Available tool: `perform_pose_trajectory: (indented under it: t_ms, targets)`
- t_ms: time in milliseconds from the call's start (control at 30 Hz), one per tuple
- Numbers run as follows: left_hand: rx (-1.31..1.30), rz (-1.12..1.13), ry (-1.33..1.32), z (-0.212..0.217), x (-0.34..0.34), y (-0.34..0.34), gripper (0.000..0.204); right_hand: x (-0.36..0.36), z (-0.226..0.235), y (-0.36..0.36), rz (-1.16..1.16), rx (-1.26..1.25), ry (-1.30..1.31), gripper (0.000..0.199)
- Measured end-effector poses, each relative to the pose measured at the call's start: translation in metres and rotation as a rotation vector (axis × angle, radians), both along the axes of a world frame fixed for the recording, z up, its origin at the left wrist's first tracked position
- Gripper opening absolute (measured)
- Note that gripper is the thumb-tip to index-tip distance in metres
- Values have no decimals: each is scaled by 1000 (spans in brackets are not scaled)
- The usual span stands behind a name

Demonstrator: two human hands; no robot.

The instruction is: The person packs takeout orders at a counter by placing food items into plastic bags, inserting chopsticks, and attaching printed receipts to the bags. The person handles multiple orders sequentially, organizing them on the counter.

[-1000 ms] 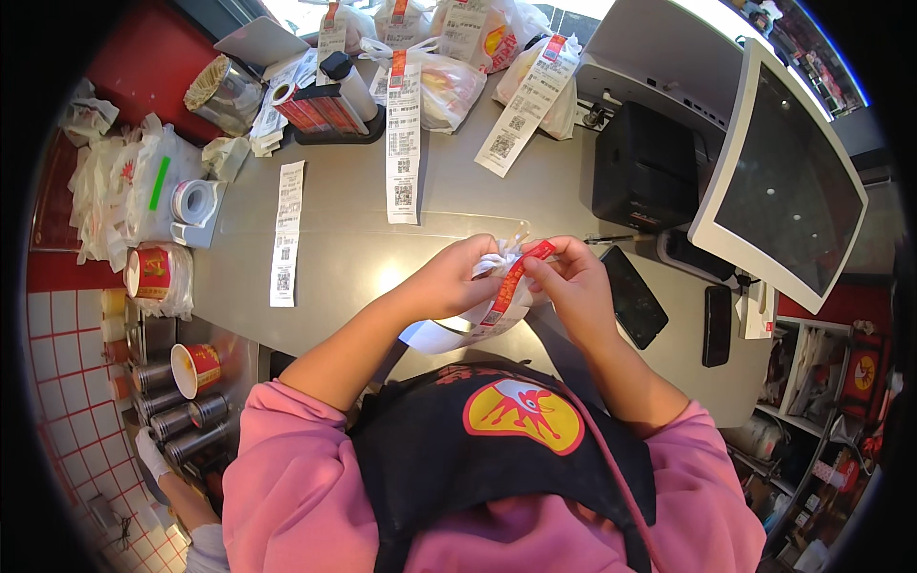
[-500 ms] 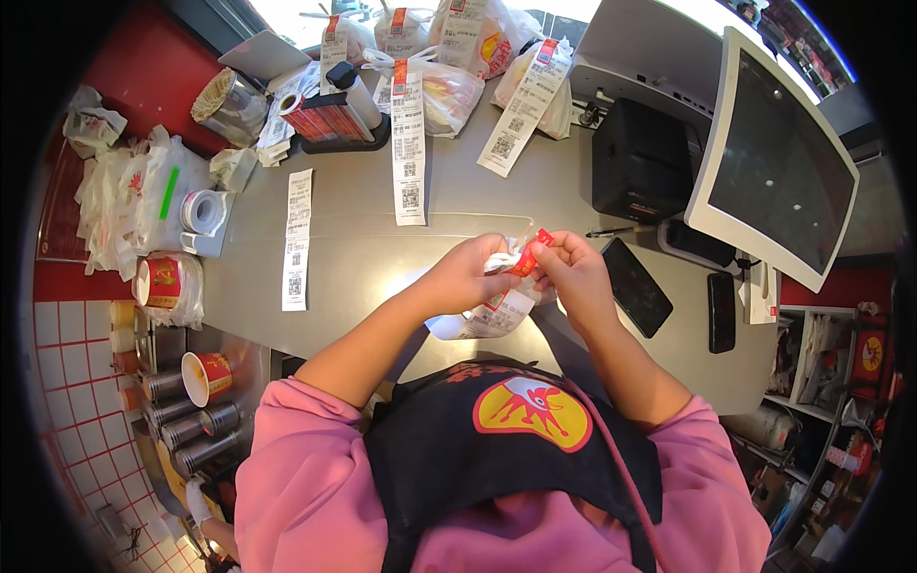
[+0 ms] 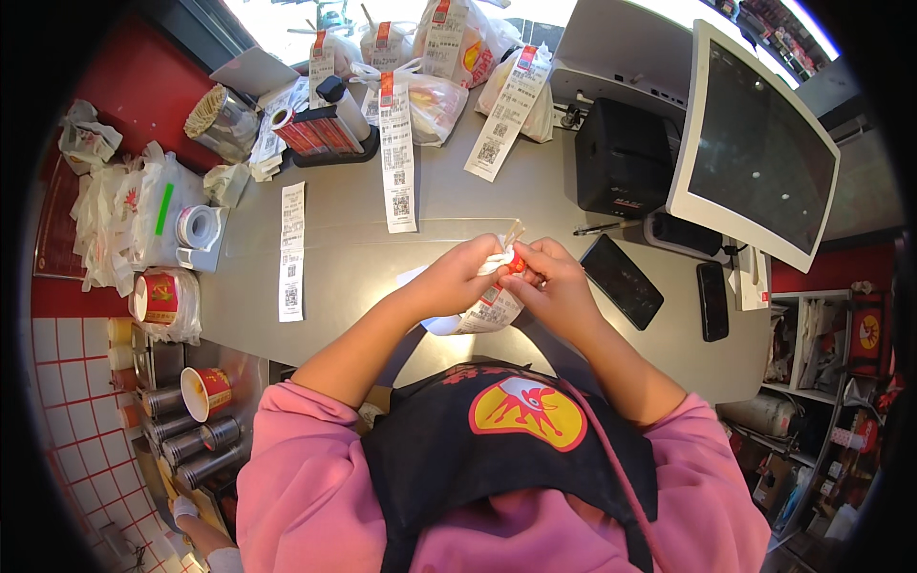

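Close in front of my apron, my left hand is closed around the twisted white handles of a plastic bag. A red sticker lies against the gathered handles, and my right hand pinches it with thumb and fingers. Below both hands hangs a printed receipt against the bag. Most of the bag's body is hidden by my hands and the receipt. A thin tan stick or straw pokes up beside the handles.
Tied bags with long receipts stand along the back of the counter. A loose receipt strip lies at left. On the right are a tablet, a phone, a black printer and a monitor. Another person's hand shows lower left.
The red sticker's raised end has come down against the bag's handles, and my right hand has moved in closer to my left. The other person's arm shows more at lower left.
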State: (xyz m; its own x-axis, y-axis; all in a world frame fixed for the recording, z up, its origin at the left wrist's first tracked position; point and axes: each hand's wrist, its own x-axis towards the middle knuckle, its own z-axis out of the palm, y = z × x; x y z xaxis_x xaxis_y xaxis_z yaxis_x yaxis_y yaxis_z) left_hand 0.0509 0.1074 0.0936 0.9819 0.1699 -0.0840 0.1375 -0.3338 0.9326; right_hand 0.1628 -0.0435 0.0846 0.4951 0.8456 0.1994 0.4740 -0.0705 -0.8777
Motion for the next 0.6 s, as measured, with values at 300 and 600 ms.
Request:
perform_pose_trajectory:
  t_ms: [300,600]
  targets:
    - [514,-208,10,27,10,17,23,24,4,23,40,-51,-391,14]
    - [-397,55,-126,19,-17,34,98,44,52,28,176,-20,-131,13]
